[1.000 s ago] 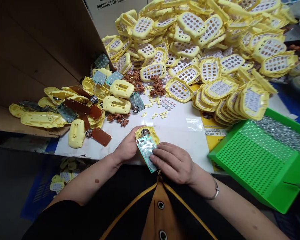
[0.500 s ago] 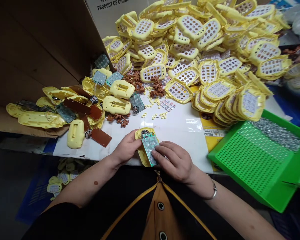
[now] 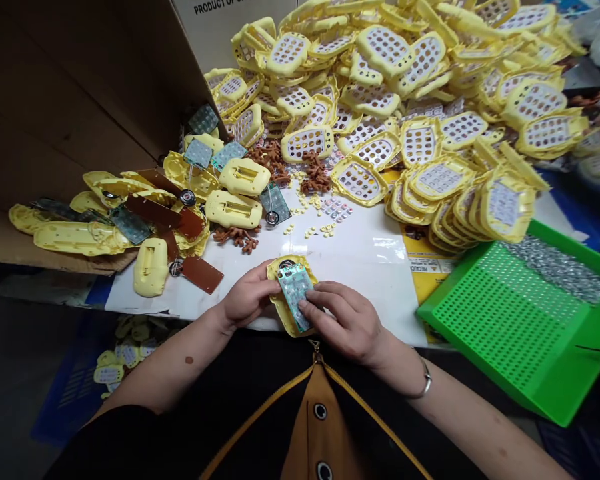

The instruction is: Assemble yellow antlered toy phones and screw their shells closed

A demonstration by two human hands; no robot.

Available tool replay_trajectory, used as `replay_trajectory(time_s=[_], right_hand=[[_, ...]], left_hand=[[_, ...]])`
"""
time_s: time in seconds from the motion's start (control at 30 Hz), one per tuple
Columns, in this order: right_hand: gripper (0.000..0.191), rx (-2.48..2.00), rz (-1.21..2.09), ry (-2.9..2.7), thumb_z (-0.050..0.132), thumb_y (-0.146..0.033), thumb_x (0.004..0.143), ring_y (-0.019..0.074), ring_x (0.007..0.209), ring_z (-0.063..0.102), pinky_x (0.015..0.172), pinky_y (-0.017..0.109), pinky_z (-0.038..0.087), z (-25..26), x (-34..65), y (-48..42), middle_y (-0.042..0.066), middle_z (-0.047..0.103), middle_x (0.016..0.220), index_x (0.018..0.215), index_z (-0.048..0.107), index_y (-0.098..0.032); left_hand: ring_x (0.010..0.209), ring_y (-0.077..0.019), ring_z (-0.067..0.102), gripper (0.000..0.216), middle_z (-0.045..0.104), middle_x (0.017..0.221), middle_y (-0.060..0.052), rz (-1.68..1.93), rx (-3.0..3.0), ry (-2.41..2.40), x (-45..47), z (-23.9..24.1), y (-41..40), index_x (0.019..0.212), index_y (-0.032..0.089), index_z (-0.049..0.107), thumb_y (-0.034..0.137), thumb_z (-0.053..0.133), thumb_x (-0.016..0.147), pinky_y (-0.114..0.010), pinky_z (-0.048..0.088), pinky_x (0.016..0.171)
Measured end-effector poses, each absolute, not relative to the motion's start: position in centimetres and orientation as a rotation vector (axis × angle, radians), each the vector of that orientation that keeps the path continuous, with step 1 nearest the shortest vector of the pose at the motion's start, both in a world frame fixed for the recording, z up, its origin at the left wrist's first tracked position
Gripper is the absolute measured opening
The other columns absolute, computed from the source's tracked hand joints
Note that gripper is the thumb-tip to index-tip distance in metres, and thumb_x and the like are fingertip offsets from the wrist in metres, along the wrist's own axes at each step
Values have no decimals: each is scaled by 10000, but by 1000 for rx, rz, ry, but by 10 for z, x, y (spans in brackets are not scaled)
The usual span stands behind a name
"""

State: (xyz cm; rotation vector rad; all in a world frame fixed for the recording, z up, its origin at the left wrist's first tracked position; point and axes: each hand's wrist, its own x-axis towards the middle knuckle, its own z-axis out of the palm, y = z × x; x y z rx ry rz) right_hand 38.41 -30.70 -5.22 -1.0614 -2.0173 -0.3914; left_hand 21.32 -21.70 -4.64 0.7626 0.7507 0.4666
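- Since the earliest frame, the green circuit board (image 3: 295,293) has swung over the yellow shell (image 3: 283,316); its lower end, which stuck out past the shell, now lies within the shell's outline.
- The round speaker (image 3: 286,265) at the shell's top end, well exposed in that frame, is now partly covered by the board.
- This suggests the board is being lined up with the shell's hollow; whether it sits fully down cannot be told.
- Shell and board are together in the hands, at the near edge of the white work surface (image 3: 350,267).
- The left hand (image 3: 247,293) is closed around the shell's left side, thumb near the board's edge.
- The right hand (image 3: 347,320) is half open with bent fingers, their tips touching the board's right side; whether it also grips the board cannot be told.
- The green tray (image 3: 460,327), tilted at the right, holds many small silvery metal pieces (image 3: 565,267) heaped towards its far end.
- Below the table at the left, a blue crate (image 3: 63,400) stands beside or around some yellow parts (image 3: 107,370); shadow hides which.
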Motion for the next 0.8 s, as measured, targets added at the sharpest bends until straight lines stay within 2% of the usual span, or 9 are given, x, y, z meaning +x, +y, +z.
replay_trajectory(time_s=[0.1,0.2,0.23,0.33,0.4,0.53,0.67,0.8], right_hand=[[137,-1095,-377,-2034,569,-62,832,195,804,645,719,324,613,-54,384,-307,111,702,807,922,662,-110],[123,-1109,-335,-2077,603,-150,850,189,805,647,748,322,612,-56,382,-306,99,699,827,957,655,-120],[171,-1108,-297,-2105,617,-239,858,195,805,646,751,329,612,-56,381,-305,106,694,828,965,652,-109],[512,-1091,-200,-2146,601,-542,815,233,834,639,751,370,611,-56,380,-303,154,678,857,984,641,-61],[632,-1112,-185,-2119,580,-618,785,267,937,628,789,415,600,-55,381,-302,190,668,963,1076,615,-58],[754,-1289,-37,-2197,572,-610,796,346,1201,521,925,526,534,-54,383,-298,251,569,1251,1294,491,-49],[711,-1369,55,-2248,589,-535,821,357,1219,512,963,530,520,-56,382,-295,255,571,1259,1296,486,-17],[664,-1393,38,-2201,595,-503,830,346,1224,513,963,532,524,-55,380,-294,241,572,1263,1302,488,-48]], left_hand=[[892,-255,657,409,720,963,-97,407,682,639,209,-43,-214,1062,139,658,221,697,663,-372,461,853],[830,-204,650,314,716,928,-76,427,710,709,212,-44,-215,994,148,659,230,725,698,-334,472,816],[820,-187,644,291,713,914,-63,446,732,757,213,-45,-215,964,151,658,226,741,696,-320,473,809],[813,-162,629,298,704,897,-41,486,781,837,216,-49,-216,921,153,654,227,783,663,-297,477,795],[825,-161,626,318,698,907,-38,482,800,823,216,-50,-216,934,158,658,244,791,658,-294,477,793],[860,-173,617,361,686,932,-37,465,853,791,214,-51,-215,972,163,664,246,801,647,-295,467,795],[889,-187,613,377,683,958,-43,456,873,812,214,-51,-216,998,157,654,191,788,647,-310,455,827],[988,-212,608,428,679,1048,-60,480,814,793,218,-50,-221,1056,163,637,153,773,650,-334,432,911]])
